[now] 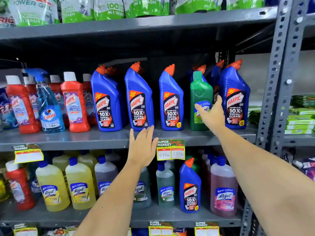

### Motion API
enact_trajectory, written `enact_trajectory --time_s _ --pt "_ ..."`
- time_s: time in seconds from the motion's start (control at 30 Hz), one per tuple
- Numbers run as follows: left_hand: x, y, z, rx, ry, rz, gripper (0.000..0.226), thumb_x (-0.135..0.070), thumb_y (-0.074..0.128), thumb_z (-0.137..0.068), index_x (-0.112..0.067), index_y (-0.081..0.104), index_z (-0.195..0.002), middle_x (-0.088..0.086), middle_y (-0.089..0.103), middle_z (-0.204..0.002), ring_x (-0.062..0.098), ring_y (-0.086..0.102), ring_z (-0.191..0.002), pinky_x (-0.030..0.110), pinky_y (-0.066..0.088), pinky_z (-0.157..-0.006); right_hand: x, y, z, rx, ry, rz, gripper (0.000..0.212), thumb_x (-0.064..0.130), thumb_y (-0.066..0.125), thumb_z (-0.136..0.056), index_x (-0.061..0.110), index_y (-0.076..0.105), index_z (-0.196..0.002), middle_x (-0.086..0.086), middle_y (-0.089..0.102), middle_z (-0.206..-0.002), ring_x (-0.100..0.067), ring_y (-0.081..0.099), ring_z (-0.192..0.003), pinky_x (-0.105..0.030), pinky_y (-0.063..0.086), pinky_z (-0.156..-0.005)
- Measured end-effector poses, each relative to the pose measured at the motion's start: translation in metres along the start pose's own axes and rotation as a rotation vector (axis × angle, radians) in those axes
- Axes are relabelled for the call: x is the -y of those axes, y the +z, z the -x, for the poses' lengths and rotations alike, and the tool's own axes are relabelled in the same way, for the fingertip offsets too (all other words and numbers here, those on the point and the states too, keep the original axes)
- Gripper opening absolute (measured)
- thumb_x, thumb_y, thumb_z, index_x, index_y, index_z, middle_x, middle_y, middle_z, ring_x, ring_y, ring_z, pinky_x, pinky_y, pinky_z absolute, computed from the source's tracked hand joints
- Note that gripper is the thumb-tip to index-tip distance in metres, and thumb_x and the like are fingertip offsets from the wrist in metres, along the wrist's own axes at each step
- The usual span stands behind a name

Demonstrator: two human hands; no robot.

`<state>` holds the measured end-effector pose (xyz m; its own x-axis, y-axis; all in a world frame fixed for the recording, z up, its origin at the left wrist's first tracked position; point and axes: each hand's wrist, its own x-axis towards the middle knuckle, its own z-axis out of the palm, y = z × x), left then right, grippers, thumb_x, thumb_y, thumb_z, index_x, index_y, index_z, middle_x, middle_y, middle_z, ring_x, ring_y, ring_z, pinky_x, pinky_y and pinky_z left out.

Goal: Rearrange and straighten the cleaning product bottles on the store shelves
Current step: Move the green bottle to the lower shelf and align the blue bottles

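My right hand (pixel 210 114) spread, fingers on the green Lizol bottle (pixel 201 101) between blue Harpic bottles (pixel 171 101) on the middle shelf (pixel 68 138), my left hand (pixel 142 147) flat open at the shelf edge, holding nothing.

We see a shop: grey steel shelves (pixel 105 138) stocked with cleaner bottles (pixel 139 97), price tags (pixel 171 149) reading "SUPER MARKET".

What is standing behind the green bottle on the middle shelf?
Behind the green bottle stand blue Harpic bottles; only orange caps and blue shoulders show. Their number is hidden.
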<state>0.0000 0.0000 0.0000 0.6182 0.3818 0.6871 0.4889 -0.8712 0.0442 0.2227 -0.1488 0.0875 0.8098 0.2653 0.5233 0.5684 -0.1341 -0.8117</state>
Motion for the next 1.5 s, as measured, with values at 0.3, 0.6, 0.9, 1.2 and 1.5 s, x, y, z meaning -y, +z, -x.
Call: enact_trajectory --time_s 0.3,0.6,0.9,1.2,1.5 --pt "0.002 0.009 0.004 -0.145 0.015 0.018 0.047 -0.039 0.028 -0.099 -0.012 0.061 -0.118 0.005 0.066 -0.119 0.023 0.058 -0.111 0.041 0.036 -0.097 -0.015 0.005 -0.016 0.192 0.164 -0.266 0.055 0.037 0.080 -0.078 0.012 0.048 -0.115 -0.010 0.063 -0.118 -0.017 0.060 -0.092 -0.025 0.050 -0.065" --pt "0.002 0.015 0.005 -0.186 0.027 0.037 0.044 -0.036 0.032 -0.099 -0.010 0.063 -0.117 0.006 0.067 -0.118 0.024 0.059 -0.108 0.041 0.036 -0.095 -0.007 -0.029 0.012 0.189 0.013 -0.300 0.043 0.025 0.071 -0.088 0.015 0.040 -0.116 -0.006 0.064 -0.110 -0.007 0.065 -0.080 -0.023 0.052 -0.059" --pt "0.006 0.026 0.037 -0.300 0.083 0.101 0.042 -0.017 0.041 -0.098 -0.005 0.047 -0.138 0.017 0.043 -0.147 0.034 0.035 -0.138 0.051 0.022 -0.114 -0.032 -0.074 0.139 0.157 -0.095 -0.499 0.044 0.047 0.070 -0.076 0.029 0.044 -0.108 0.023 0.068 -0.101 0.010 0.062 -0.094 -0.012 0.049 -0.086" --pt "0.040 0.156 0.214 0.421 0.039 0.149 0.050 -0.030 0.030 -0.098 -0.009 0.045 -0.141 0.012 0.038 -0.152 0.032 0.038 -0.137 0.049 0.032 -0.111 -0.130 0.043 0.238 0.349 0.209 -0.404 0.040 0.028 0.072 -0.081 0.030 0.044 -0.110 0.005 0.064 -0.114 0.000 0.062 -0.104 -0.032 0.047 -0.101" --pt "0.056 0.203 0.256 0.753 0.060 0.068 0.078 -0.062 0.006 -0.096 -0.011 0.027 -0.151 0.009 0.023 -0.159 0.025 0.019 -0.147 0.045 0.002 -0.116 -0.181 0.142 0.266 0.441 0.332 -0.242 0.058 0.016 0.076 -0.083 0.015 0.037 -0.125 -0.012 0.063 -0.121 -0.020 0.063 -0.112 -0.033 0.049 -0.098"
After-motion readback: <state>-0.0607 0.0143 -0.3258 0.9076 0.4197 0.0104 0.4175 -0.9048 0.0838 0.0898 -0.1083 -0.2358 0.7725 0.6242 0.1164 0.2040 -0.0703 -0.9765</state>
